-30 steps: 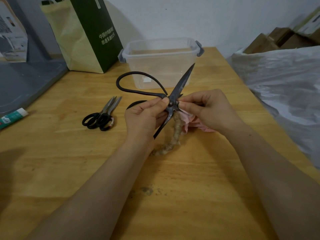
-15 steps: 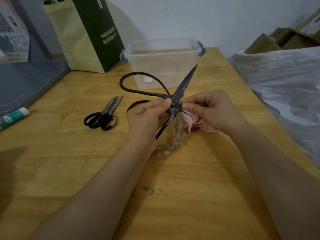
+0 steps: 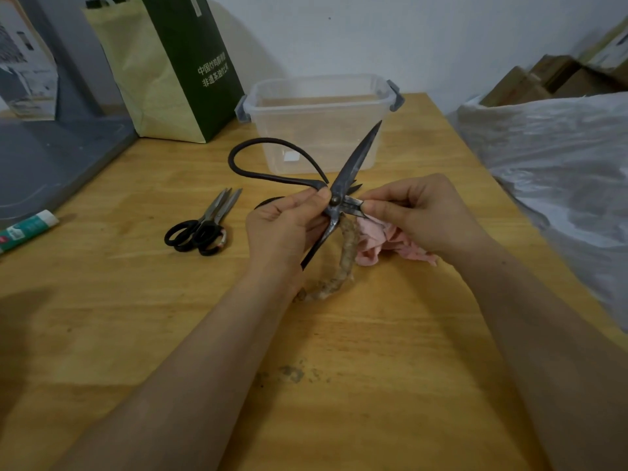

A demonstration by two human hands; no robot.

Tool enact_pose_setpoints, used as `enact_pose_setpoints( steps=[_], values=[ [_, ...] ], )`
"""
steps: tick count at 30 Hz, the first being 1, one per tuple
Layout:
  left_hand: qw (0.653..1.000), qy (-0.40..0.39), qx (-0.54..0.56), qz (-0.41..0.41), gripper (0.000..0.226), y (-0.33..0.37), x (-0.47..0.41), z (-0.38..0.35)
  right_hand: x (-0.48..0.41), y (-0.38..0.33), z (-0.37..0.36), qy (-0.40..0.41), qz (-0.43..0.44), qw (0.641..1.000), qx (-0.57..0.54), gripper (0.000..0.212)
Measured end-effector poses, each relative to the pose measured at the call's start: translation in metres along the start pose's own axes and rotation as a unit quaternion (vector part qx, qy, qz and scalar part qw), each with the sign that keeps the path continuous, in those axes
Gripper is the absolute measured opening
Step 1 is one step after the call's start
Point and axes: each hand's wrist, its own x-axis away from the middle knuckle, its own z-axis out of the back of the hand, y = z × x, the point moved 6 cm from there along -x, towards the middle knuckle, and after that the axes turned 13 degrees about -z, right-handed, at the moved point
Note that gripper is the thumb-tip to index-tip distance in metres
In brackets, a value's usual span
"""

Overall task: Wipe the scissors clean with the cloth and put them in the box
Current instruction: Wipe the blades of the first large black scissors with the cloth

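Large black iron scissors (image 3: 353,164) are held open above the wooden table, one blade pointing up toward the box. My left hand (image 3: 285,229) grips them at the pivot, thumb by the rivet. One handle loop is bare metal; the other is wrapped in tan cord (image 3: 343,263) and hangs down to the table. My right hand (image 3: 418,212) pinches the second blade near the pivot and holds a pink cloth (image 3: 384,243) bunched beneath it. The clear plastic box (image 3: 319,130) stands behind, with nothing visible inside.
A smaller pair of black-handled scissors (image 3: 204,226) lies shut on the table (image 3: 136,300) to the left. A green and cream paper bag (image 3: 170,69) stands at the back left. A tube (image 3: 27,229) lies at the left edge. Crinkled plastic sheeting (image 3: 560,171) covers the right side.
Both hands and the large scissors have stayed in almost the same place. My right hand's fingers have shifted slightly along the blade near the pivot.
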Motion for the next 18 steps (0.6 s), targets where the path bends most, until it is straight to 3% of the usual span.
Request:
enact_pose_setpoints(
  steps=[8,18],
  values=[
    [0.999,0.034,-0.001,-0.011,0.006,0.008,-0.006,0.012,-0.001,0.005,0.014,-0.007,-0.021,1.000,0.009,0.016],
    [1.000,0.014,-0.009,0.002,0.004,0.000,-0.002,0.004,-0.002,0.006,0.003,-0.017,-0.006,1.000,0.003,0.024]
  ],
)
